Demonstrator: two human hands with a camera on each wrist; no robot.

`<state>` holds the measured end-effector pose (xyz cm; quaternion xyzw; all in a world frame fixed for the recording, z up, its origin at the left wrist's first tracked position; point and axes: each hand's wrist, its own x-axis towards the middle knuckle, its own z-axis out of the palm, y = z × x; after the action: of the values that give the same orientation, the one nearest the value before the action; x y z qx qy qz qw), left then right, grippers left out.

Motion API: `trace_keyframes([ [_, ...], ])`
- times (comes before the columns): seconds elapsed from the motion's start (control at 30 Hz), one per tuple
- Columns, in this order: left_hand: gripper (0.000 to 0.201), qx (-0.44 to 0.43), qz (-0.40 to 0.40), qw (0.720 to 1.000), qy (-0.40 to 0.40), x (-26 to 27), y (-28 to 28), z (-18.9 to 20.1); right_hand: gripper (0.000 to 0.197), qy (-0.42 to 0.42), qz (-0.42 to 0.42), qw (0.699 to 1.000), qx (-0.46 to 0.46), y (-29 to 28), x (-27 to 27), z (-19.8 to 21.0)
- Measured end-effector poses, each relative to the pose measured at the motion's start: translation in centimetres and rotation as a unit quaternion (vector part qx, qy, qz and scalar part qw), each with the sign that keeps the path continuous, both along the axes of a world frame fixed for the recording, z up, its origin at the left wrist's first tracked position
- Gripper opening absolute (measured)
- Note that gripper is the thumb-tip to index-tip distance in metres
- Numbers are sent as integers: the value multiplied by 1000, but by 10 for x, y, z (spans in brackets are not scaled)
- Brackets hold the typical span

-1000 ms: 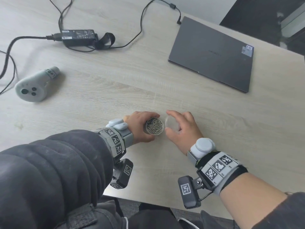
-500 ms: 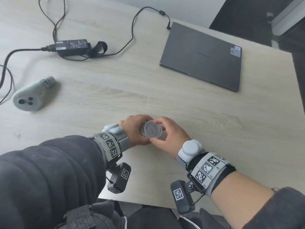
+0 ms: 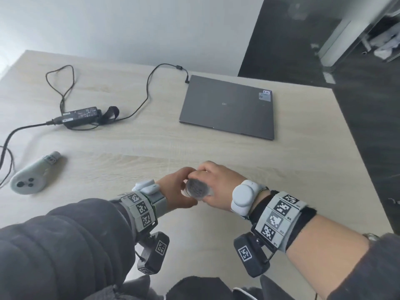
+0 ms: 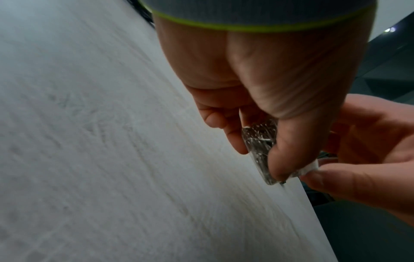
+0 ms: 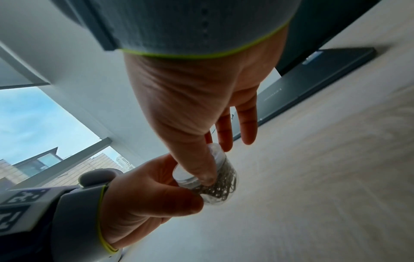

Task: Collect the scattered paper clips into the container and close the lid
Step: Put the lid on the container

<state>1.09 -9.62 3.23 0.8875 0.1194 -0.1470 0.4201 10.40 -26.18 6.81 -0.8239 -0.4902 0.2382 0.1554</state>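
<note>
A small clear round container [image 3: 197,188] packed with silver paper clips sits between both hands near the table's front edge. My left hand [image 3: 173,191] grips its body from the left, thumb and fingers curled round the wall [image 4: 260,141]. My right hand [image 3: 218,187] pinches the clear lid [image 5: 190,174], which lies on the container's mouth. In the right wrist view its thumb lies across the lid's rim and two fingers stick out straight past it. The container [image 5: 224,182] is tilted. I cannot tell whether it touches the table. I see no loose clips on the table.
A closed grey laptop [image 3: 227,107] lies at the back right. A black power adapter [image 3: 82,113] with trailing cables lies at the back left. A grey hand controller [image 3: 32,178] rests at the left. The table's right edge [image 3: 357,159] drops to a dark floor.
A second ago the right hand held the lid beside the open container. It has since brought the lid onto the mouth. The head view has tilted up.
</note>
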Motion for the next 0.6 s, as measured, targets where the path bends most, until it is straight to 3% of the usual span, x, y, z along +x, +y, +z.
trace_keyframes([
  [0.2, 57, 16, -11, 1000, 2, 19, -16, 21, 61, -33, 64, 995, -68, -16, 23, 30],
  [0.43, 53, 32, 12, 999, -30, 29, -37, 38, 49, -24, 25, 999, -35, -33, 41, 50],
  [0.6, 49, 32, 29, 999, -20, 23, -46, 42, 47, 40, 63, 997, -16, -42, 44, 46],
])
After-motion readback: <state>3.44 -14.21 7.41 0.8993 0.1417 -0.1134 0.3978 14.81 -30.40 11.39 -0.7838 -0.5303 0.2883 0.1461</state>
